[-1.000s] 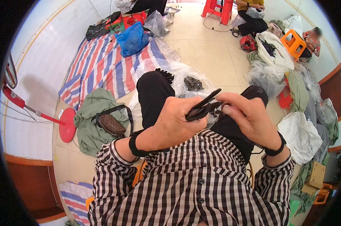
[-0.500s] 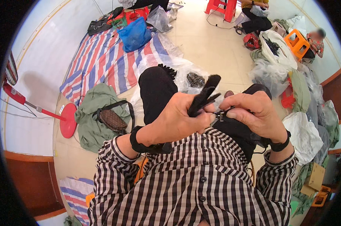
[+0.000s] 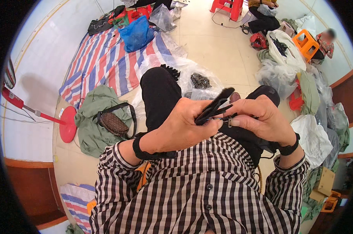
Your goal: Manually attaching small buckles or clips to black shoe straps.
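My left hand [image 3: 180, 123] is closed around a bundle of black fuzzy straps [image 3: 218, 103], whose loose ends stick up past the fingers. Close beside it, my right hand [image 3: 264, 117] pinches a small metal buckle [image 3: 230, 122] between thumb and forefinger. The buckle sits in the narrow gap between the two thumbs. A thin dark strip seems to run from it into the left grip, though the fingers hide most of it. Beyond my knees, a clear plastic sheet [image 3: 190, 68] holds a pile of small dark pieces [image 3: 200, 81] and some black straps [image 3: 170, 72].
On the left are a green cloth bag [image 3: 88, 130], a brown patterned pouch [image 3: 113, 124] and a red round stand base [image 3: 69, 124]. A striped sheet [image 3: 102, 66] bears a blue bag [image 3: 136, 34]. Sacks [image 3: 311, 134] and an orange stool [image 3: 306, 43] line the right; other people sit at the back.
The strap bundle has tipped over to the right and lower, toward my right fingers. Both hands stay close together, with the right still pinching the buckle.
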A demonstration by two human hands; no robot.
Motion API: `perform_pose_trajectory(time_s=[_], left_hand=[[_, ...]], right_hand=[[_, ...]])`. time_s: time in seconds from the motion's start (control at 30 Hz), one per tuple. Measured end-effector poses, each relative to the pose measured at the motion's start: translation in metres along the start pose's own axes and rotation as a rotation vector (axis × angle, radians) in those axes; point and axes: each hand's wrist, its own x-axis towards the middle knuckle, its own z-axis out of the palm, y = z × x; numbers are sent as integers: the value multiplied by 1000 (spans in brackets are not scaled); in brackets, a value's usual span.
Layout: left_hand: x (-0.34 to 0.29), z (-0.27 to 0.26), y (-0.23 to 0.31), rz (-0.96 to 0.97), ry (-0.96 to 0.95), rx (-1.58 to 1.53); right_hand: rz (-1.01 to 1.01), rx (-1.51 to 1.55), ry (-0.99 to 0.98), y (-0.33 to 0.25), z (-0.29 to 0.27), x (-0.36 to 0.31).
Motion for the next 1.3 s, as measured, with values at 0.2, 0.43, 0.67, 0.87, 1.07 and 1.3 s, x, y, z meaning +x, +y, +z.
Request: perform_pose_trajectory(time_s=[0.2, 0.43, 0.67, 0.87, 1.07, 1.3], left_hand=[[4, 8, -5, 196, 145, 201], [3, 12, -9, 246, 220, 322], [1, 14, -2, -241, 75, -196], [3, 19, -7, -13, 77, 32], [-4, 19, 1, -226, 54, -240], [-1, 12, 4, -336, -105, -332]], right_hand=[[-71, -25, 24, 7, 1, 2], [-57, -74, 89, 6, 6, 2], [-2, 30, 105, 21, 9, -3], [-6, 123, 67, 20, 8, -2], [123, 197, 88, 20, 13, -7], [229, 405, 76, 30, 14, -12]])
